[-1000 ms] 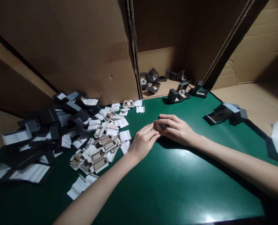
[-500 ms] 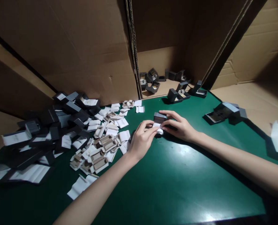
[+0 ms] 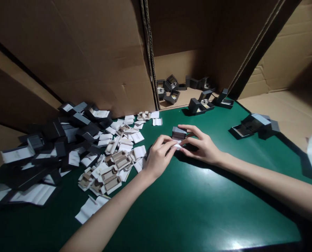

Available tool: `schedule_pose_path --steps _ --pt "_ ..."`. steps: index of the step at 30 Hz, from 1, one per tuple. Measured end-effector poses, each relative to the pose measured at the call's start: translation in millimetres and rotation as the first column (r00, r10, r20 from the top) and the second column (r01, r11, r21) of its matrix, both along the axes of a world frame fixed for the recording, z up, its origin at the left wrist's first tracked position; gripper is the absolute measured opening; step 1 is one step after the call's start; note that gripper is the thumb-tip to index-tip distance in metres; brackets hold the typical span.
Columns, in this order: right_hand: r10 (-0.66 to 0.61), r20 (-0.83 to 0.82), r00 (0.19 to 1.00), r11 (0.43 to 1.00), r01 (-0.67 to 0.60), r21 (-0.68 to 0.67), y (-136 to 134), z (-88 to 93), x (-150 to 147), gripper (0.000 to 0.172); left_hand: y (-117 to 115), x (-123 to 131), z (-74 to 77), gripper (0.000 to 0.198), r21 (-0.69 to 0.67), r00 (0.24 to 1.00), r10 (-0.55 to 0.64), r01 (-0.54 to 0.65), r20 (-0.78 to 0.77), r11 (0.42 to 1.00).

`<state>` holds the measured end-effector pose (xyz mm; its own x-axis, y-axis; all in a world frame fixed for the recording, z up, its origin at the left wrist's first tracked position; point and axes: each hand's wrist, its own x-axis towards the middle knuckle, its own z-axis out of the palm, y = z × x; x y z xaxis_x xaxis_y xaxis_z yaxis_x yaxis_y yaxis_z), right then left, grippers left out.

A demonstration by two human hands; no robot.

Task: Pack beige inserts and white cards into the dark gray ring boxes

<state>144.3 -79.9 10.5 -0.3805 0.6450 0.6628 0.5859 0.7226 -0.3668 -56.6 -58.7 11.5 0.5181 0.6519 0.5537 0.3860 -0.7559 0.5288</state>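
Between my hands, at mid-table, is a small dark hinged box point(image 3: 178, 133) with its lid raised. A white insert or paper piece point(image 3: 177, 146) shows at its front; the fingers partly cover it. My left hand point(image 3: 160, 152) comes from the left, with thumb and fingertips pinched on the box's front and the white piece. From the right, my right hand point(image 3: 199, 143) reaches round the box, its forefinger at the lid's top and its other fingers by the white piece. The inside of the box is mostly hidden.
A heap of dark open boxes point(image 3: 79, 120) lies at left, beside a pile of white folded card inserts point(image 3: 121, 159). More open dark boxes point(image 3: 199, 105) stand at the back, some inside a cardboard carton point(image 3: 177, 61). Others point(image 3: 253, 124) sit at right on the green table point(image 3: 205, 206).
The fingers of my right hand have shifted slightly, its thumb now lower beside the white piece. Both hands stay at the small box, which has hardly moved.
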Motion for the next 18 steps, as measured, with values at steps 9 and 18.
schedule_pose_path --steps 9,18 --pt "-0.03 0.003 1.0 0.999 0.03 -0.01 -4 0.9 -6 0.006 0 -1 2.0 0.01 -0.002 0.999 0.018 -0.018 -0.034 1.0" --pt "-0.096 0.027 0.995 0.995 0.095 0.025 -7 0.3 -15 0.01 5 -3 1.3 0.017 0.172 0.982 -0.012 0.045 -0.191 0.984"
